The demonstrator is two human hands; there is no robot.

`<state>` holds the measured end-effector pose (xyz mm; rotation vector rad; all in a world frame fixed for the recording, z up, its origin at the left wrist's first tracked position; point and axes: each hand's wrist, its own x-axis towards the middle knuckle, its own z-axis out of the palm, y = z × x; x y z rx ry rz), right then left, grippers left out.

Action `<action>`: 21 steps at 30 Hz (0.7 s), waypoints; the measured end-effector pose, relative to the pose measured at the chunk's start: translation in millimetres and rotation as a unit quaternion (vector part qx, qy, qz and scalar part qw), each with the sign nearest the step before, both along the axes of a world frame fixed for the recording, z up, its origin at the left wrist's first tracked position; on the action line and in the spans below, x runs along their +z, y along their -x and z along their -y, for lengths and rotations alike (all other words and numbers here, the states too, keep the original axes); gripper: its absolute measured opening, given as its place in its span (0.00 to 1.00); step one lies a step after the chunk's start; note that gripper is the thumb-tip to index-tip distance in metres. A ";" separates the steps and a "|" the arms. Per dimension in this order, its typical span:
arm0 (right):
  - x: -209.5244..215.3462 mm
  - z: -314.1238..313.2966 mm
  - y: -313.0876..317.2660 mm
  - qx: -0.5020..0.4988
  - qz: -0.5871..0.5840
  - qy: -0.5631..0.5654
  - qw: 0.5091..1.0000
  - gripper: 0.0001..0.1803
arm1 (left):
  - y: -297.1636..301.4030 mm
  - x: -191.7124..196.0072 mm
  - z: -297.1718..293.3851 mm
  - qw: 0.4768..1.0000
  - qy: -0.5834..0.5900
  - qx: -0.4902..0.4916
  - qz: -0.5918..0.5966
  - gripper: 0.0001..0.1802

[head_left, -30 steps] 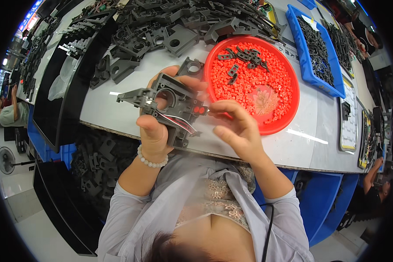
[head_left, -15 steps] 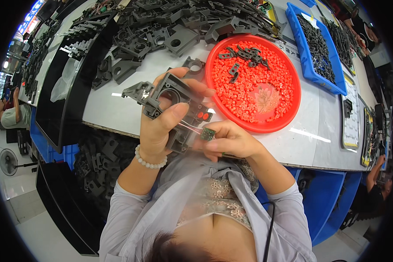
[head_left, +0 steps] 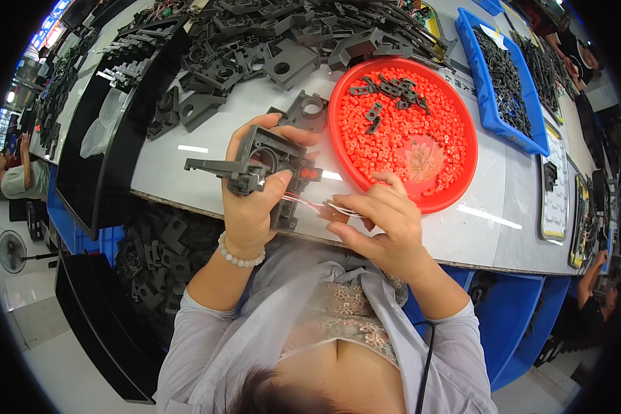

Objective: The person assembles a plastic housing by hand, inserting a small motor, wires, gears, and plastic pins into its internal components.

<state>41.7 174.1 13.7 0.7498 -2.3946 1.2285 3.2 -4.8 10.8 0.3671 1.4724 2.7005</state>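
Grey plastic housing (head_left: 291, 160), red inserts (head_left: 313, 174) seated, is gripped by left hand (head_left: 245, 210); right hand (head_left: 388, 222) pinches wired board (head_left: 334, 213), unseated

Left grip (head_left: 247, 210) on housing (head_left: 293, 156), right (head_left: 397, 226) apparently on wires (head_left: 300, 199)

A bare lane of glossy white bench (head_left: 162, 164) separates the black tall-walled tray (head_left: 114, 159) from the left hand (head_left: 247, 207); another narrows away between the round red plastic tray (head_left: 472, 148) and blue rectangular plastic bin (head_left: 486, 121). A heap of dark-grey moulded plastic parts (head_left: 283, 63) blocks the far side, while thin red-and-white wires (head_left: 300, 199) cross the gap to the right hand (head_left: 393, 222).
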 end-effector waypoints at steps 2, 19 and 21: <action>0.5 -2.4 3.5 -0.019 -0.036 0.000 0.999 0.16 | -1.8 -0.5 -1.8 1.000 -0.001 -0.001 -0.001 0.29; 33.1 2.4 18.5 -0.064 -0.129 -0.185 0.972 0.11 | -2.7 -12.3 -10.7 0.995 -0.023 -0.046 -0.091 0.35; 34.5 3.5 19.1 -0.057 -0.122 -0.187 0.973 0.14 | -2.6 -12.0 -11.5 0.994 -0.032 -0.048 -0.094 0.41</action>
